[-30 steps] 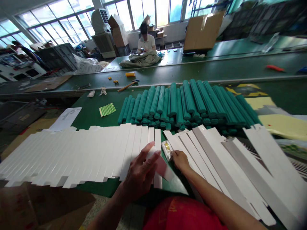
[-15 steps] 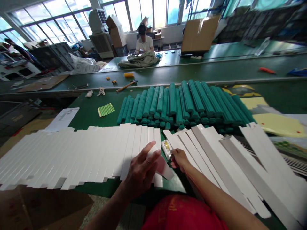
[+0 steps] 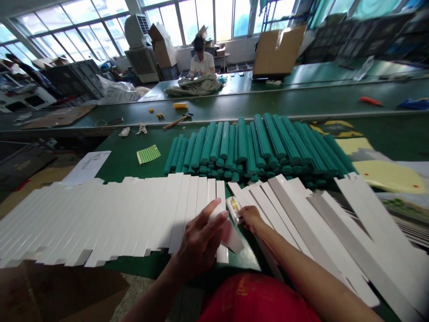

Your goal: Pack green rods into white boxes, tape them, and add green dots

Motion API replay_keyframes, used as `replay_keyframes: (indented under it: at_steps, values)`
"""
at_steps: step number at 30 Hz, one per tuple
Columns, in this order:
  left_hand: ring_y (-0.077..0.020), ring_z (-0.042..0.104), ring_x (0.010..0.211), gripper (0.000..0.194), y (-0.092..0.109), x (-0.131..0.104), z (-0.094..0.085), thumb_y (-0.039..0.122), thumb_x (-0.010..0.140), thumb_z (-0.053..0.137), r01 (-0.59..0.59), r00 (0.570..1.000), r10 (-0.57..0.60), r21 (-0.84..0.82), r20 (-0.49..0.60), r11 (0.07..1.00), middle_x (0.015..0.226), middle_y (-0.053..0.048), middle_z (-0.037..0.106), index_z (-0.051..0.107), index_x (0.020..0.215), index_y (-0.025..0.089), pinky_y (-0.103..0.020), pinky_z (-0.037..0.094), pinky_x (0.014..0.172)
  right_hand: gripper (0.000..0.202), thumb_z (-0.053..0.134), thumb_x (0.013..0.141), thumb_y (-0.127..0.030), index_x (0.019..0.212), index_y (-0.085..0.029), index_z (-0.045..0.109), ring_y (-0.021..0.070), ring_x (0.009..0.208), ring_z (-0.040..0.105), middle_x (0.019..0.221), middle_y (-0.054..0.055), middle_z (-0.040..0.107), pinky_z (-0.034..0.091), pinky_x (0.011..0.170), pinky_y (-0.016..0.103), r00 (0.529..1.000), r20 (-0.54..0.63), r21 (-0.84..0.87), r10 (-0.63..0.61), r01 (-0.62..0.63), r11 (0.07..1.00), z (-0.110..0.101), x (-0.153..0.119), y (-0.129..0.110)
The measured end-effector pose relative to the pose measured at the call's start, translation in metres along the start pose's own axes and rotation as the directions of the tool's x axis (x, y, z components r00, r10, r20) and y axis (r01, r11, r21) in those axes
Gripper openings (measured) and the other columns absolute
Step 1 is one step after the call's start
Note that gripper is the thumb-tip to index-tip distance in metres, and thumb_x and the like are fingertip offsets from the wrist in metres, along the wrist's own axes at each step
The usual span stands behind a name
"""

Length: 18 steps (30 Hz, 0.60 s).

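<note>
My left hand (image 3: 202, 236) is closed around a narrow white cardboard box (image 3: 233, 240), whose slanted end sticks out to the right of the fingers. Its thumb and index finger point up and forward over the box. A small white tape dispenser (image 3: 229, 205) with a yellow core lies on the green table just ahead. At its near right end, my right hand (image 3: 250, 218) pinches the tape with bent fingers; the strip itself is barely visible. Under and left of my left hand runs a row of flat white boxes (image 3: 134, 214).
More long white boxes (image 3: 295, 210) lie fanned out on the right. Behind stands a pile of green ribbed rolls (image 3: 241, 143). A green sticker sheet (image 3: 149, 154), a hammer (image 3: 176, 121) and a yellow cylinder (image 3: 180, 105) lie farther off. A person (image 3: 203, 62) sits at the far table.
My right hand has shifted slightly toward the tape dispenser's near end. My left hand keeps its hold on the white box almost unmoved.
</note>
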<state>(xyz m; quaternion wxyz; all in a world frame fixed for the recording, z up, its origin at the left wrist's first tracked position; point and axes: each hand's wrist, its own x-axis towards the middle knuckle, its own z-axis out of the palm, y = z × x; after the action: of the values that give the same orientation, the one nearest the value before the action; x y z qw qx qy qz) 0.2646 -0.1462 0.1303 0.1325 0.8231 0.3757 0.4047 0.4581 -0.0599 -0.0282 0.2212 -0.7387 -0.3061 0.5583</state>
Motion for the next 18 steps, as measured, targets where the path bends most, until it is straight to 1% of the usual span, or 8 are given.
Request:
replay_keyframes:
  at_steps: [2,4,7,10,13,16,18]
  values:
    - [-0.0250,0.050,0.131,0.052,0.000,0.000,0.000,0.006,0.090,0.047,-0.003,1.000,0.003,-0.001,-0.001,1.000,0.148,-0.019,0.041,0.042,0.140,0.021,-0.039,0.052,0.096,0.023,0.060,0.090,-0.028,0.074,-0.013,0.055,0.0026,0.038,0.037,0.052,-0.009,0.046,0.030,0.038,0.015,1.000,0.002,0.012,-0.010,0.010,1.000,-0.001,-0.002,0.002]
    - [-0.0251,0.050,0.131,0.053,-0.001,0.000,0.000,0.006,0.090,0.047,-0.002,1.000,0.002,-0.007,0.000,1.000,0.148,-0.019,0.040,0.042,0.141,0.020,-0.040,0.052,0.097,0.018,0.061,0.084,-0.021,0.069,-0.014,0.053,0.0029,0.035,0.034,0.047,-0.009,0.044,0.022,0.036,0.016,0.999,0.012,0.042,-0.030,0.030,0.999,-0.002,-0.004,0.003]
    - [-0.0251,0.049,0.132,0.054,-0.002,0.000,0.001,0.005,0.090,0.048,0.002,1.000,-0.002,-0.015,-0.002,1.000,0.148,-0.020,0.040,0.042,0.141,0.020,-0.039,0.051,0.098,0.012,0.059,0.075,-0.016,0.066,-0.016,0.051,0.0047,0.034,0.036,0.044,-0.007,0.046,0.017,0.036,0.018,0.997,0.030,0.118,-0.075,0.071,0.991,-0.003,-0.004,0.005]
    - [-0.0252,0.047,0.133,0.054,-0.004,0.002,0.002,0.003,0.089,0.048,0.005,1.000,-0.005,-0.024,-0.010,1.000,0.148,-0.019,0.040,0.042,0.140,0.020,-0.040,0.050,0.100,0.010,0.057,0.072,-0.018,0.065,-0.017,0.050,0.0056,0.035,0.036,0.045,-0.005,0.047,0.019,0.037,0.019,0.993,0.030,0.193,-0.110,0.102,0.976,-0.004,-0.002,0.008]
    - [-0.0250,0.048,0.133,0.053,-0.006,0.002,0.004,0.003,0.089,0.049,0.009,1.000,-0.010,-0.025,-0.017,1.000,0.147,-0.019,0.041,0.044,0.139,0.019,-0.040,0.050,0.100,0.012,0.054,0.070,-0.020,0.060,-0.018,0.048,0.0064,0.036,0.035,0.044,-0.005,0.045,0.022,0.038,0.020,0.991,0.002,0.254,-0.134,0.129,0.959,-0.005,-0.003,0.016]
    - [-0.0250,0.048,0.133,0.050,-0.007,0.002,0.005,0.004,0.089,0.049,0.013,1.000,-0.013,-0.013,-0.019,1.000,0.147,-0.019,0.043,0.046,0.137,0.018,-0.039,0.050,0.101,0.014,0.052,0.067,-0.020,0.055,-0.019,0.044,0.0082,0.041,0.039,0.044,-0.003,0.045,0.030,0.043,0.022,0.983,-0.029,0.301,-0.182,0.183,0.936,-0.007,-0.006,0.027]
    - [-0.0253,0.047,0.133,0.050,-0.007,0.002,0.006,0.004,0.088,0.049,0.015,1.000,-0.015,-0.006,-0.014,1.000,0.147,-0.020,0.042,0.047,0.136,0.017,-0.039,0.049,0.102,0.013,0.051,0.065,-0.022,0.054,-0.019,0.046,0.0099,0.046,0.044,0.047,-0.002,0.047,0.036,0.049,0.023,0.974,-0.038,0.324,-0.224,0.224,0.919,-0.007,-0.008,0.035]
